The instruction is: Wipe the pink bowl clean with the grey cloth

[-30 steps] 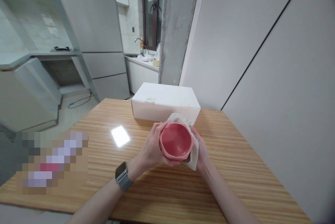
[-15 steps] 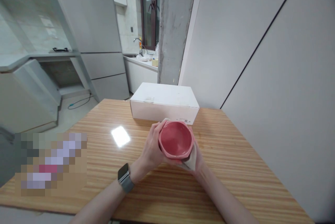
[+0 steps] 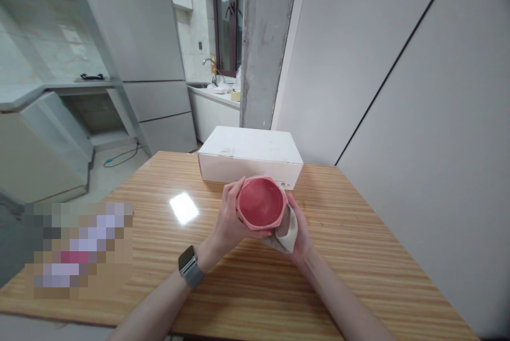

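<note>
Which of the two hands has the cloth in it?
The right hand, holding the beige cloth against the pink bowl; the left hand, nearest the watch, grips the bowl directly.

Tabletop (image 3: 358, 256) open right of the right hand (image 3: 299, 232); sideways pass OK until the pale wall (image 3: 430, 150) along that edge. Also open left of the left hand (image 3: 230, 220), out toward the pixelated patch (image 3: 85, 248); contents there unreadable, clearance can't be told. Straight ahead blocked: white box (image 3: 247, 168) stands just beyond the pink bowl (image 3: 261, 203), concrete pillar (image 3: 265, 49) farther back. Bare strips at both 2 ends of the box give a way round, left strip wider. Between the 2 hands, bowl and cloth (image 3: 290, 232) fill the gap. Nearer side: open wood between the forearms (image 3: 330, 288).
</note>
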A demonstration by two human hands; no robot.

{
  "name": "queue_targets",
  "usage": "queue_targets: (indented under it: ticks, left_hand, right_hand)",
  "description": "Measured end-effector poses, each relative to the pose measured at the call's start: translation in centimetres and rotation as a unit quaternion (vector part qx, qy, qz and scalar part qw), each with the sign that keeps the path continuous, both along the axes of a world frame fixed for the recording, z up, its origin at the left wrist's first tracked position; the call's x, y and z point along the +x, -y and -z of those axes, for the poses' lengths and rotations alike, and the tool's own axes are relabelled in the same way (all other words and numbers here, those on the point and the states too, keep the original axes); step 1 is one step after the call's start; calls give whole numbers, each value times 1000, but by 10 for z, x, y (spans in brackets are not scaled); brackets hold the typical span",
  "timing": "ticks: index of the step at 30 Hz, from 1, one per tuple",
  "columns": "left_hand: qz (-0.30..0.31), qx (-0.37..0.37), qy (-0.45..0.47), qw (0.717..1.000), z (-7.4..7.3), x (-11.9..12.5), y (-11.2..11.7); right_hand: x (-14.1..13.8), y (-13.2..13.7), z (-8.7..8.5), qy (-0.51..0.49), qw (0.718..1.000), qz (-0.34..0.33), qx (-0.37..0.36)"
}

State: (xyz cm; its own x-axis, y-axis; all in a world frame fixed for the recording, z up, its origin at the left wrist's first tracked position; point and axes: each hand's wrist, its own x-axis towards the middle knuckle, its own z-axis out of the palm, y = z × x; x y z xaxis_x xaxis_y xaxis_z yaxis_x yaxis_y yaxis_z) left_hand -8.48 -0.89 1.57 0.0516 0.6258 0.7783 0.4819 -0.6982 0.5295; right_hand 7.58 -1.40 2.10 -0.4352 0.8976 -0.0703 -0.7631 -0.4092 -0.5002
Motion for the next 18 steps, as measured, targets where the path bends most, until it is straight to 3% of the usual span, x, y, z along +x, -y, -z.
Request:
queue_targets:
  ticks: [4,9,13,16,18]
  left_hand:
    - [-11,-7,3,1000,0,-3,-3]
    - [-13,-48,16,999,0,-5,-5]
    - [30,-118,61,991,1,-2,-5]
    - [106,-221,157,957,0,5,-2]
    - [166,-315,237,904,-2,11,1]
  right_hand:
    - [1,-3,0,10,1000,21,-9]
    - [2,-7,5,53,990,99,-82]
    - [2,-8,8,87,983,146,-66]
    - [1,-9,8,104,975,196,-29]
    - [1,-10,8,111,968,224,-11]
